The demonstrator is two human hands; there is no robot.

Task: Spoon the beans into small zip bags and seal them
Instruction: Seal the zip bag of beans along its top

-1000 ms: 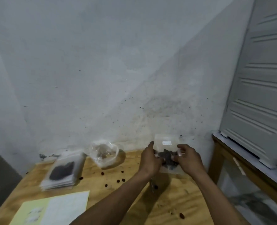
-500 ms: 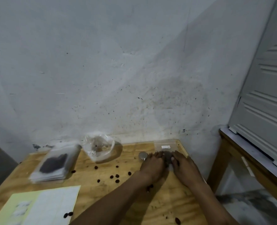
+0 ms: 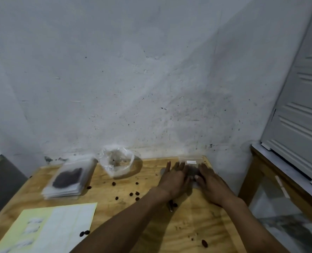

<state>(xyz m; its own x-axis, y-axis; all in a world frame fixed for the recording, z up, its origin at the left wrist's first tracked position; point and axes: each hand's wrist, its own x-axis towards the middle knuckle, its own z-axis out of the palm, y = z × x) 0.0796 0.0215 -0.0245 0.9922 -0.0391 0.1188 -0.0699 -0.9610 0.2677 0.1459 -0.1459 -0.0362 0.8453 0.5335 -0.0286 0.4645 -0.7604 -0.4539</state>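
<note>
Nearest me on the table (image 3: 197, 225) lies a yellow-and-white sheet of paper (image 3: 47, 229) at the left, with two loose beans (image 3: 84, 233) by its edge and another near the right front; farther in, more beans are scattered on the wood, and a dark thin object pokes out from under my left wrist, too blurred to name; beyond that my left hand (image 3: 175, 177) and right hand (image 3: 209, 183) lie flat, fingers straight, pressing down on the small zip bag (image 3: 191, 162) of beans at the far right corner, so neither grip curls round anything; left of them stands a stack of filled bags (image 3: 69, 178); behind it, against the wall (image 3: 133, 70), sits an open crumpled plastic bag (image 3: 116, 161).
</note>
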